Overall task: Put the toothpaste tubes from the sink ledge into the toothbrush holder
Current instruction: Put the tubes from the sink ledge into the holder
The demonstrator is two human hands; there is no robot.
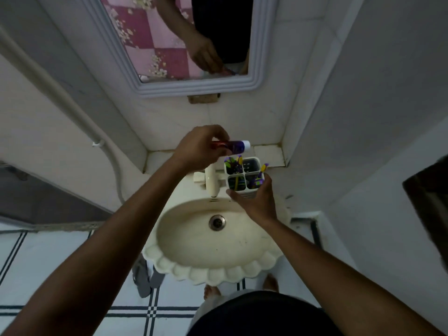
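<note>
The left hand [198, 147] was closed around the toothpaste tube [231, 146], held level just above the toothbrush holder [243, 174], cap toward it. The right hand [254, 200] cupped the holder's near side, fingers partly curled. The tube appeared light and soft, best gripped mid-body; its label was illegible.

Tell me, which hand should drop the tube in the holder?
Probably the left hand: it already grips the tube just above the holder. The right hand is busy steadying the holder.
</note>
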